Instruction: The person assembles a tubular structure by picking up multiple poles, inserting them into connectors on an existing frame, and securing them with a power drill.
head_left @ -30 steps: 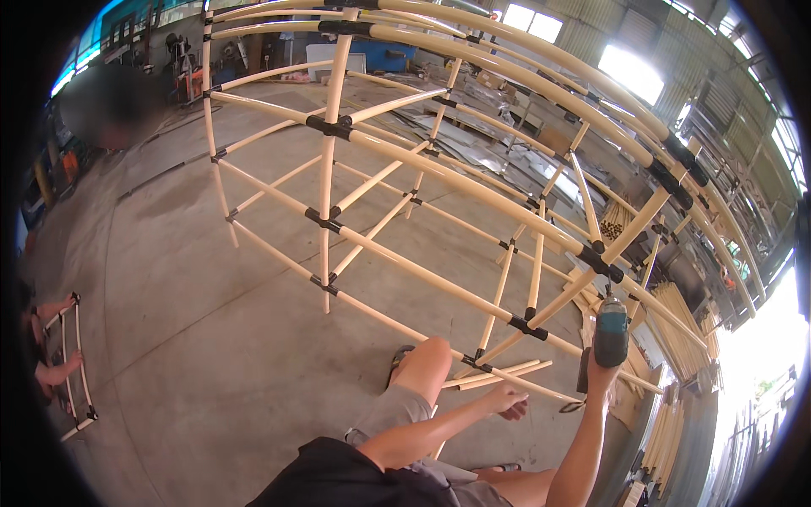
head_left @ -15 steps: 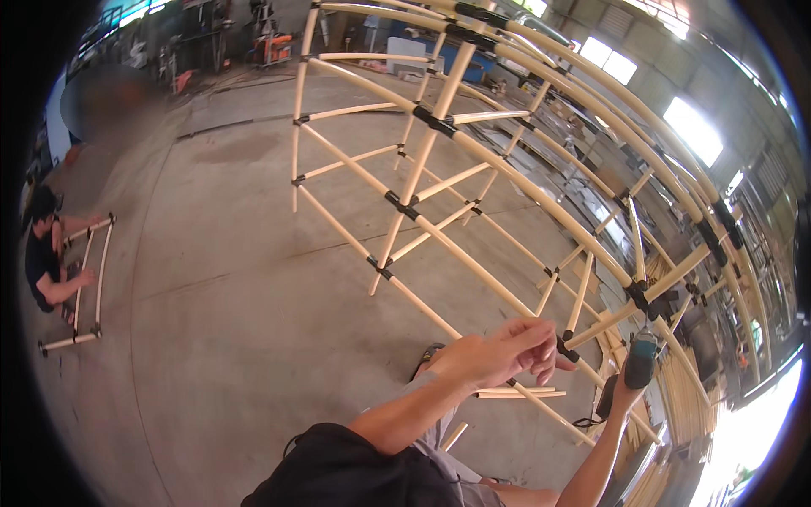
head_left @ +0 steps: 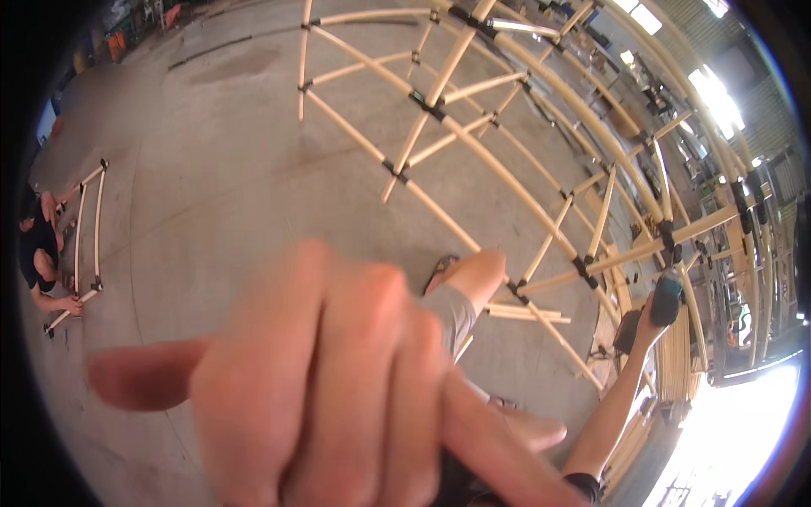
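My left hand (head_left: 342, 363) is raised right up to the camera and fills the lower middle. Its middle fingers are bent, with one digit sticking out to the left. Their tips run out of view or blur, so what they touch is hidden. On the right, my right hand (head_left: 650, 328) is closed around a teal and black cordless drill (head_left: 666, 297) held upright. Its nose points up just below a black pipe joint (head_left: 670, 234); contact is unclear. That joint belongs to a large frame of cream pipes (head_left: 507, 182) with several black joints.
At the far left a person (head_left: 40, 249) crouches by a smaller pipe frame (head_left: 97, 224). Loose cream pipes (head_left: 528, 313) lie on the concrete floor (head_left: 211, 194) past my bent knee (head_left: 481, 275). More pipes are stacked at the lower right, by a bright opening.
My left hand has come up from the frame toward the camera. The view has tilted downward. My right hand still holds the drill beneath the joint.
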The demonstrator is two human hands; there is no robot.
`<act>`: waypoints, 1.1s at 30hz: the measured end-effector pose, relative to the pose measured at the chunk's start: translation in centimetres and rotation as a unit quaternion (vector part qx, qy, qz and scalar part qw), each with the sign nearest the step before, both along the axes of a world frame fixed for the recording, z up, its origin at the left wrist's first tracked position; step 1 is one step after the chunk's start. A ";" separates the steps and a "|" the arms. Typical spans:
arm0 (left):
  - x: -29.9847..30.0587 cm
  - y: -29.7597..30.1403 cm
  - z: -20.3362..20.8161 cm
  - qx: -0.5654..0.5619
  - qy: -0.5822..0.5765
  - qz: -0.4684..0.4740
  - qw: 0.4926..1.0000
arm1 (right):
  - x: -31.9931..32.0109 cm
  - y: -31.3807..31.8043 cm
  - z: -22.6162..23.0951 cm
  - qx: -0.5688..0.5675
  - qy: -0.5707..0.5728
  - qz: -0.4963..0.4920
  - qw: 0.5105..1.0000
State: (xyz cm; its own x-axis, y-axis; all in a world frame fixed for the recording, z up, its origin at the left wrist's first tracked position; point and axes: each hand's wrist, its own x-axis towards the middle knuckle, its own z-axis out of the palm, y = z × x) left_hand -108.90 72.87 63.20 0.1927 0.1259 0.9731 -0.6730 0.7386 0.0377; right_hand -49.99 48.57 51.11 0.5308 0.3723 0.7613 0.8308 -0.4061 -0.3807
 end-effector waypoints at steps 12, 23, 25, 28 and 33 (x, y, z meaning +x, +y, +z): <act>6.6 -0.6 1.4 -0.007 0.114 -0.158 0.981 | 2.0 -1.0 -0.4 -0.022 -0.059 0.001 0.998; 19.5 -2.3 -13.6 0.234 0.562 0.332 0.721 | -5.0 1.7 1.2 -0.001 0.062 -0.129 0.990; 23.0 -4.0 -18.0 0.400 0.599 0.314 0.618 | -4.7 1.7 0.1 -0.018 0.076 -0.124 0.989; 27.9 -5.1 -29.8 0.634 0.480 0.333 0.507 | -1.9 0.0 -0.7 0.021 0.026 -0.055 0.998; 31.9 -7.6 -46.9 0.682 0.602 0.231 0.344 | -4.1 1.9 1.7 0.004 0.033 -0.083 0.996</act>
